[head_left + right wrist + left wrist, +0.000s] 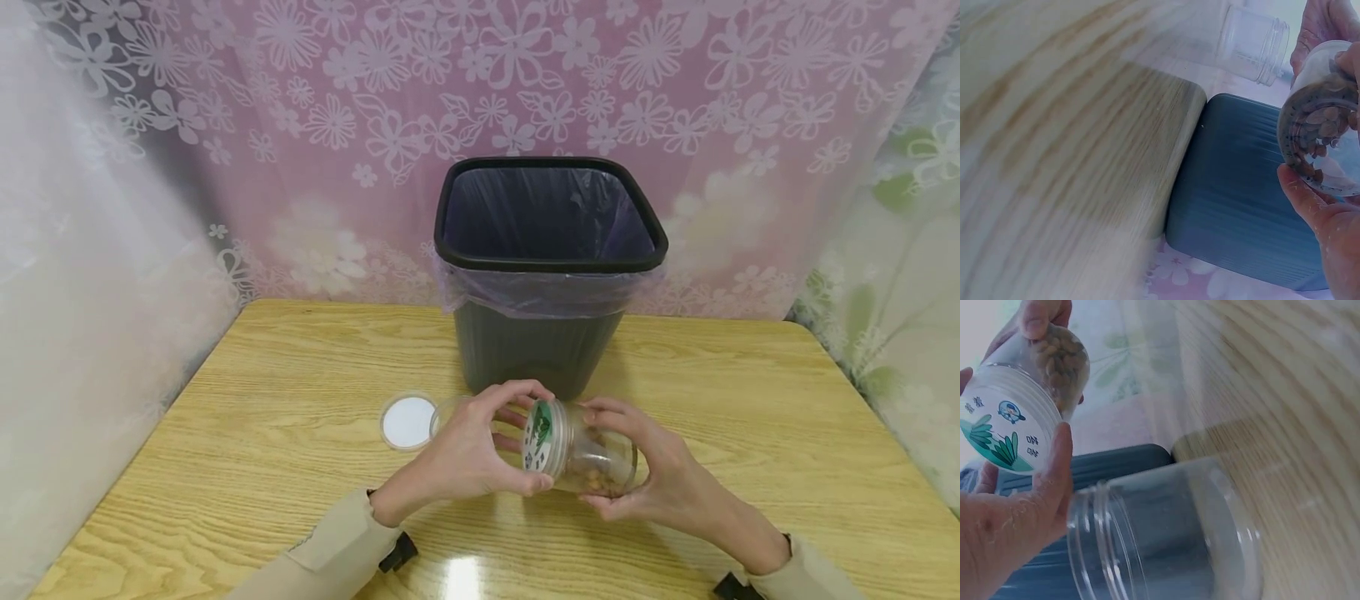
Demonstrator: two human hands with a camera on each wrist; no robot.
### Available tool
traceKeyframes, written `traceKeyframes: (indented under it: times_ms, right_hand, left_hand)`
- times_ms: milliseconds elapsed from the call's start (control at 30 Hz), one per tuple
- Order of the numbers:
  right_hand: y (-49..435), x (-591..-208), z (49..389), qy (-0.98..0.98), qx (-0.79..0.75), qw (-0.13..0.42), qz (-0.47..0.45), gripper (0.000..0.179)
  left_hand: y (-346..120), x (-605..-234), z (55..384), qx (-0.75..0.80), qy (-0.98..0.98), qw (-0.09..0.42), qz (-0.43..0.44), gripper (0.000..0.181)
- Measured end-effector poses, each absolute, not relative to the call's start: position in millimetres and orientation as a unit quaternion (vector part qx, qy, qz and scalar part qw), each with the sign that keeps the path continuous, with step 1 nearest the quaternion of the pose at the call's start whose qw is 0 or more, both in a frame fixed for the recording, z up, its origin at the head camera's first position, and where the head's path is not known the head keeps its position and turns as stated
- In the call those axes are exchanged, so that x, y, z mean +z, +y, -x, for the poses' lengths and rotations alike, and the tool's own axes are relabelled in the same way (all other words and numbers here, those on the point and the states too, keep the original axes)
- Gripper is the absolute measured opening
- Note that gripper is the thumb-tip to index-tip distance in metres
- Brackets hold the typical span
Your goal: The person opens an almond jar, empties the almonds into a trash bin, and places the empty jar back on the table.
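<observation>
A clear plastic jar (pixel 596 458) is held tilted on its side above the table. Brown nut-like pieces (pixel 1063 369) show through its wall. Its lid (pixel 542 437), white with green leaves and dark lettering, faces left. My left hand (pixel 480 446) grips that lid, thumb low at the rim and fingers on the far side. At the jar's bottom end my right hand (pixel 660 467) holds it between thumb and fingers. The lid appears seated on the jar. In the left wrist view, an empty clear jar (pixel 1166 531) stands beyond my left hand, which mostly hides it in the head view.
A round, clear-rimmed white disc (pixel 408 422) lies on the wooden table (pixel 262 467), left of the empty jar. Behind the hands stands a dark bin (pixel 536 350) lined with a purplish bag (pixel 525 292). Floral curtains (pixel 330 150) hang around the table.
</observation>
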State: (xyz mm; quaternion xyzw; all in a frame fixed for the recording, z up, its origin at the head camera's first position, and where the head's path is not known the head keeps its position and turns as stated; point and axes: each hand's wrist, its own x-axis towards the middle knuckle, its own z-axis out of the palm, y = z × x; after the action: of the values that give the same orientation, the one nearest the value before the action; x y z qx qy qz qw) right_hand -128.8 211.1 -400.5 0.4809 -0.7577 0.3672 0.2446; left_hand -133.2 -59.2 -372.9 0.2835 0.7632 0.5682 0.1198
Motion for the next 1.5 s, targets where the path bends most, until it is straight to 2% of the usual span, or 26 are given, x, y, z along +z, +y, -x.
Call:
traceKeyframes:
  times_ms: [433, 700, 900, 1200, 1500]
  right_hand:
    - [210, -397, 132, -0.763, 0.337, 0.257, -0.488, 0.073]
    - [210, -396, 135, -0.770, 0.285, 0.286, -0.494, 0.074]
    - [212, -396, 134, -0.766, 0.333, 0.250, -0.490, 0.074]
    - [217, -400, 128, -0.759, 0.419, 0.179, -0.466, 0.087]
    - [216, -396, 125, -0.777, 0.411, 0.169, -0.446, 0.093]
  left_hand:
    - [-58, -371, 131, 0.598, 0.753, 0.142, -0.234, 0.069]
    - [-58, -370, 132, 0.605, 0.749, 0.153, -0.222, 0.068]
    - [-58, -371, 133, 0.596, 0.750, 0.160, -0.238, 0.070]
    - [-63, -368, 134, 0.518, 0.770, 0.128, -0.350, 0.084]
    - [-67, -371, 137, 0.504, 0.770, 0.118, -0.372, 0.087]
